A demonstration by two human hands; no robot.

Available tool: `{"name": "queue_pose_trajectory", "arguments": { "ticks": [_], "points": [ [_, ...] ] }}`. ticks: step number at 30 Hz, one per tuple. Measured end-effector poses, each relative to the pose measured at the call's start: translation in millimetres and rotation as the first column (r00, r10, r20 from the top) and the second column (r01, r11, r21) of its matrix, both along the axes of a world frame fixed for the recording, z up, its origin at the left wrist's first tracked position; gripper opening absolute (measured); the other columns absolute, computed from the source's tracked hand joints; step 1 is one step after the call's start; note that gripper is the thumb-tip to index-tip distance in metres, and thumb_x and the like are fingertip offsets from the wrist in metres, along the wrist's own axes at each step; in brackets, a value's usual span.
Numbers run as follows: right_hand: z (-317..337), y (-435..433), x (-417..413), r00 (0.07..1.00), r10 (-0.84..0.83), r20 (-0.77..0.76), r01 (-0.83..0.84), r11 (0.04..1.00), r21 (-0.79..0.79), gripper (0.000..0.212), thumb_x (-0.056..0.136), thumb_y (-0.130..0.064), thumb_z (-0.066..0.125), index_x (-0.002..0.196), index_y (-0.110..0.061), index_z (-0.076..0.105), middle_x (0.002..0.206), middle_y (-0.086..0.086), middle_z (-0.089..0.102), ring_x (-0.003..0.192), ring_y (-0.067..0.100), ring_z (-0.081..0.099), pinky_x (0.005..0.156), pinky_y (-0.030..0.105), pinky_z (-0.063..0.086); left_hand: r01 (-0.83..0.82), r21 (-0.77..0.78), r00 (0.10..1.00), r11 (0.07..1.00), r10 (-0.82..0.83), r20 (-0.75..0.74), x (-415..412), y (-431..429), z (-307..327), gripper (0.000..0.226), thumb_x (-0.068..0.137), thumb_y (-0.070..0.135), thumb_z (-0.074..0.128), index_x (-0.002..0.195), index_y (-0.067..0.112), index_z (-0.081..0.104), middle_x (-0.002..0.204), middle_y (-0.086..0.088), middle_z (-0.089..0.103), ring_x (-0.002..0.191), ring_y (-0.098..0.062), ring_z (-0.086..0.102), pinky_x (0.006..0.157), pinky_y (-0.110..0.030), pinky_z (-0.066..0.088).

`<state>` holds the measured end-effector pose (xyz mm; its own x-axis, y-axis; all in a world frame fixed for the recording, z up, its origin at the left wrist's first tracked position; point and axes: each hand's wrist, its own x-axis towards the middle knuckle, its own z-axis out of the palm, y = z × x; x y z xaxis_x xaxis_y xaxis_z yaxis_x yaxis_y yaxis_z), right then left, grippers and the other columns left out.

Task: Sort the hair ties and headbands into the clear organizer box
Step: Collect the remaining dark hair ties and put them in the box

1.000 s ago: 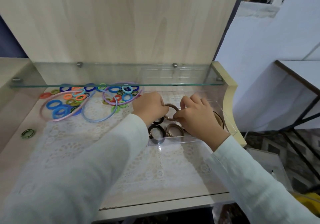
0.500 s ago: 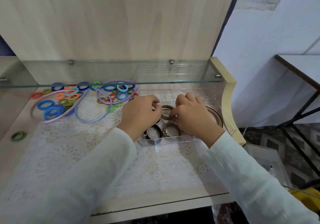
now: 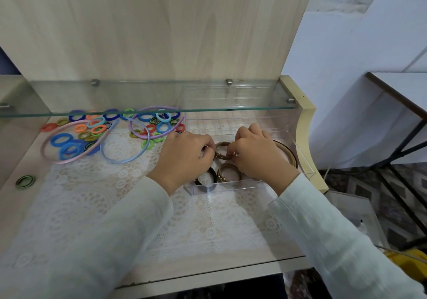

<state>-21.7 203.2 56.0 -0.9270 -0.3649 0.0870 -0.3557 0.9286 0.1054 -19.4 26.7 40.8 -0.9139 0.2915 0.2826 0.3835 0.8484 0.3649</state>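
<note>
The clear organizer box (image 3: 302, 158) stands at the right of the lace mat, under a glass shelf. Over the box both hands pinch one brown hair tie (image 3: 223, 151): my left hand (image 3: 184, 160) at its left side, my right hand (image 3: 258, 158) at its right. Below it in the box lie another brown tie (image 3: 227, 171) and a black tie (image 3: 208, 179). A brown headband (image 3: 287, 152) curves along the box's right side. A pile of colourful hair ties (image 3: 97, 130) with pink (image 3: 53, 158), blue (image 3: 124, 159) and purple (image 3: 138, 132) headbands lies at the back left.
A lone green-black hair tie (image 3: 25, 181) lies at the far left of the wooden surface. The glass shelf (image 3: 147, 111) overhangs the back of the workspace. A wooden back panel rises behind. The desk's cream side edge (image 3: 307, 137) is just right of the box.
Both hands have stayed over the box with the brown tie between them; the tie has shifted slightly lower toward the box.
</note>
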Motion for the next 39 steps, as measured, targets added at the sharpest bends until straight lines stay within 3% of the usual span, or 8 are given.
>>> {"name": "queue_pose_trajectory", "arguments": {
  "ticks": [3, 6, 10, 12, 17, 25, 31, 39],
  "points": [
    [-1, 2, 0, 0.999, 0.007, 0.033, -0.007, 1.0, -0.021, 0.031, 0.091, -0.022, 0.054, 0.114, -0.04, 0.065, 0.116, -0.002, 0.05, 0.111, 0.025, 0.038, 0.087, 0.032, 0.032, 0.019, 0.009, 1.0, 1.0, -0.019, 0.0, -1, 0, -2, 0.028, 0.089, 0.027, 0.041, 0.092, 0.032, 0.068, 0.063, 0.017, 0.053, 0.075, -0.01, 0.052, 0.081, -0.033, 0.034],
    [1, 6, -3, 0.993, 0.031, 0.11, -0.021, 0.996, -0.09, 0.029, 0.092, -0.024, 0.054, 0.115, -0.039, 0.064, 0.115, -0.003, 0.049, 0.111, 0.022, 0.038, 0.089, 0.03, 0.031, 0.041, 0.023, 0.999, 0.999, -0.041, 0.012, -4, 1, -5, 0.036, 0.085, 0.03, 0.034, 0.095, 0.031, 0.068, 0.081, 0.014, 0.065, 0.085, -0.013, 0.056, 0.082, -0.036, 0.038],
    [0, 17, -11, 0.991, -0.004, 0.134, 0.044, 0.953, -0.301, 0.031, 0.086, -0.02, 0.057, 0.109, -0.039, 0.064, 0.101, -0.008, 0.055, 0.103, 0.02, 0.044, 0.093, 0.034, 0.038, 0.054, 0.017, 0.998, 0.998, -0.055, 0.027, -3, 0, -7, 0.025, 0.091, 0.021, 0.045, 0.105, 0.026, 0.065, 0.063, 0.019, 0.042, 0.075, -0.014, 0.043, 0.079, -0.034, 0.031],
    [-2, 22, -14, 0.989, -0.028, 0.145, 0.078, 0.933, -0.351, 0.031, 0.083, -0.022, 0.06, 0.108, -0.04, 0.062, 0.095, -0.012, 0.056, 0.103, 0.02, 0.049, 0.092, 0.034, 0.039, 0.05, 0.019, 0.997, 0.999, -0.051, 0.049, -4, 0, -5, 0.024, 0.093, 0.02, 0.045, 0.11, 0.025, 0.062, 0.065, 0.017, 0.044, 0.077, -0.014, 0.042, 0.082, -0.034, 0.032],
    [-6, 23, -11, 0.992, -0.034, 0.123, 0.073, 0.943, -0.324, 0.035, 0.082, -0.028, 0.065, 0.116, -0.035, 0.059, 0.104, -0.012, 0.06, 0.106, 0.02, 0.048, 0.094, 0.036, 0.04, 0.027, 0.015, 0.992, 1.0, -0.029, 0.126, -8, 5, -2, 0.023, 0.096, 0.023, 0.041, 0.114, 0.026, 0.054, 0.097, 0.008, 0.064, 0.092, -0.017, 0.05, 0.092, -0.039, 0.035],
    [-3, 13, -6, 0.99, -0.043, 0.131, 0.073, 0.97, -0.233, 0.04, 0.088, -0.029, 0.058, 0.127, -0.034, 0.052, 0.119, -0.006, 0.061, 0.114, 0.023, 0.042, 0.095, 0.039, 0.039, -0.02, -0.045, 0.994, 0.999, 0.025, 0.106, -10, 12, -8, 0.021, 0.094, 0.025, 0.038, 0.109, 0.029, 0.051, 0.087, 0.011, 0.061, 0.093, -0.015, 0.049, 0.099, -0.042, 0.028],
    [0, 9, -10, 0.966, -0.048, 0.253, 0.109, 0.966, -0.235, 0.055, 0.087, -0.024, 0.058, 0.138, -0.028, 0.038, 0.127, -0.004, 0.059, 0.121, 0.024, 0.037, 0.097, 0.039, 0.036, -0.025, -0.024, 0.995, 0.999, 0.028, 0.097, -11, 12, -10, 0.02, 0.092, 0.024, 0.039, 0.108, 0.03, 0.049, 0.092, 0.011, 0.064, 0.093, -0.014, 0.049, 0.097, -0.041, 0.027],
    [-1, 8, -10, 0.968, -0.039, 0.248, 0.093, 0.974, -0.208, 0.057, 0.087, -0.018, 0.057, 0.139, -0.028, 0.036, 0.13, -0.006, 0.057, 0.121, 0.024, 0.037, 0.096, 0.04, 0.034, -0.019, 0.026, 0.993, 0.999, 0.016, 0.12, -12, 11, -13, 0.022, 0.09, 0.025, 0.036, 0.108, 0.032, 0.046, 0.094, 0.011, 0.065, 0.095, -0.014, 0.051, 0.092, -0.038, 0.024]
  ]
}}
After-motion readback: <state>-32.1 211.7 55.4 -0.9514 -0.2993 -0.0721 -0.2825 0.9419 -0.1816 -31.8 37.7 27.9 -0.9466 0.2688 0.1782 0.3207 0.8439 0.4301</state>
